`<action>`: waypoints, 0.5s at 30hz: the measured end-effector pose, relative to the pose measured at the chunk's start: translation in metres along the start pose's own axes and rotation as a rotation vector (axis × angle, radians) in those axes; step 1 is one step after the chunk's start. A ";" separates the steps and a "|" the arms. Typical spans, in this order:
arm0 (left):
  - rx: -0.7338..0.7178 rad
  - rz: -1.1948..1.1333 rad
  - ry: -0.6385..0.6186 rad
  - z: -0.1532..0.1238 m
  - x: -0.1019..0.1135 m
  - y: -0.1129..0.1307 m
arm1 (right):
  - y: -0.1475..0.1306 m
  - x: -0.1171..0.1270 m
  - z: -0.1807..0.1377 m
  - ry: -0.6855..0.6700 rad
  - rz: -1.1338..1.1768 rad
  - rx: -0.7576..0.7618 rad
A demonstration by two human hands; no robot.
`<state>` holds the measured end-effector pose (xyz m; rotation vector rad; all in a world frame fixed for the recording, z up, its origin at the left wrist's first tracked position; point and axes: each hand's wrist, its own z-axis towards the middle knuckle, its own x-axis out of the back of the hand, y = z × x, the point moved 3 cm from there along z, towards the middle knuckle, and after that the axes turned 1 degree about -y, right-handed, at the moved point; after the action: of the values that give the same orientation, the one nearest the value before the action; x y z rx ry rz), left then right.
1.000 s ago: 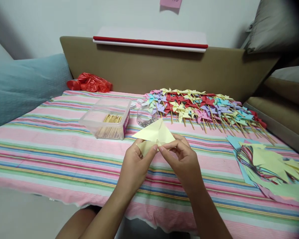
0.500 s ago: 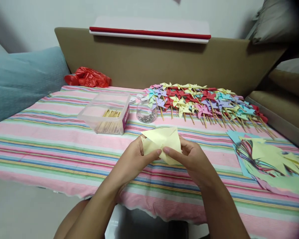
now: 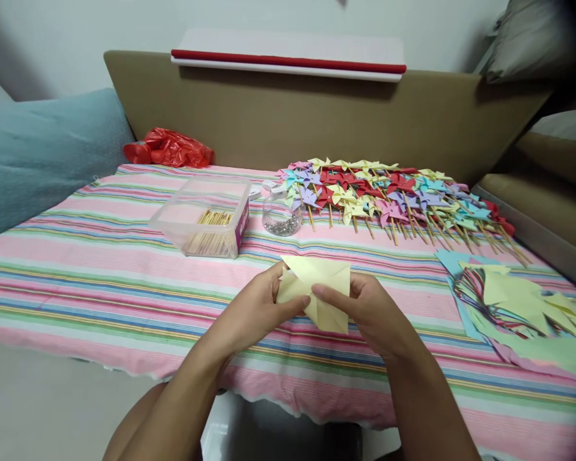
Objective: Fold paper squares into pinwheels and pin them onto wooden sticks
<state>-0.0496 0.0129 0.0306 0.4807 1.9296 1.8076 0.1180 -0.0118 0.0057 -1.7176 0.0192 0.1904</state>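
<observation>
Between my hands, above the striped cloth, is a pale yellow paper pinwheel (image 3: 327, 275) with its corners partly folded in toward the middle. My left hand (image 3: 264, 301) grips its left side, thumb near the centre. On the other side my right hand (image 3: 365, 304) pinches it, thumb tip pressing near the centre and fingers behind the paper. The fingers behind the sheet are largely hidden. Beyond the hands stand a clear plastic box (image 3: 196, 221) of wooden sticks (image 3: 214, 234) and a round clear container (image 3: 282, 214) with small silvery pieces.
Finished-looking colourful pinwheels on sticks (image 3: 393, 198) lie in rows at the back right. Cut paper sheets (image 3: 518, 307) are piled at the right. A red plastic bag (image 3: 175, 148) rests at the back left, beside a blue cushion (image 3: 52, 153). Striped cloth (image 3: 100, 282) covers the surface.
The yellow paper has shifted slightly down and right and turned a little, with another corner drawn toward the centre. Both hands keep hold of it.
</observation>
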 end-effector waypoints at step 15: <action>-0.065 -0.285 0.108 0.009 -0.030 -0.014 | -0.003 -0.026 0.009 0.338 0.577 0.225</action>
<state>-0.0192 0.0034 0.0190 0.0806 1.8916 1.7330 0.0922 -0.0053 0.0106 -1.4646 0.7629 0.3071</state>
